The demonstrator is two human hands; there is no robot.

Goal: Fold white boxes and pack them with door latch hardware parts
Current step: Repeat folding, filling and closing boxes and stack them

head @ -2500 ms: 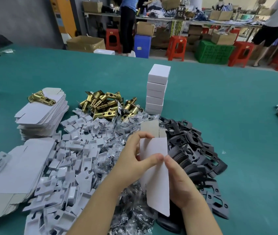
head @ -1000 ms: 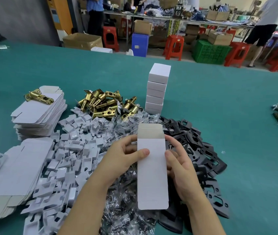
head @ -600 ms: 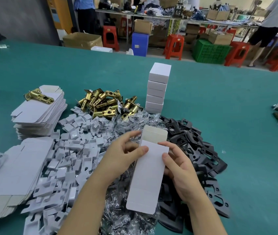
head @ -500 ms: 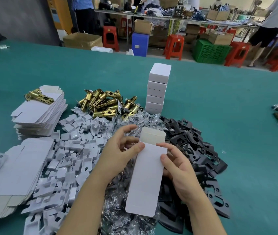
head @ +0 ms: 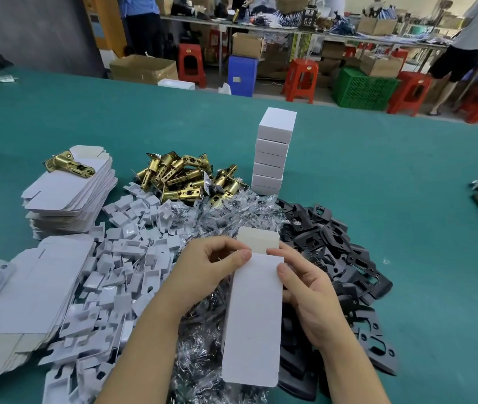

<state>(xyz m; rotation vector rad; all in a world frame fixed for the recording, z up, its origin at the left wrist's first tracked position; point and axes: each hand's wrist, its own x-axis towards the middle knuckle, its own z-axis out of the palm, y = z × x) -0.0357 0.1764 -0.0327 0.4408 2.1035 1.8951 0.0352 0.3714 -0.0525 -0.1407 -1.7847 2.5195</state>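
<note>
Now squaring up the box blank [head: 254, 316], far flap not yet tucked.
Left hand [head: 205, 275] pinches the blank's far left corner, right hand [head: 308, 290] grips its right edge; both have slid up toward the brown far flap [head: 258, 243] since half a second ago. Blank sits tilted over the bagged screws [head: 200, 354]. Looks like flap folding comes next, nothing packed yet; brass latches [head: 185, 179] lie well beyond the grip.
</note>
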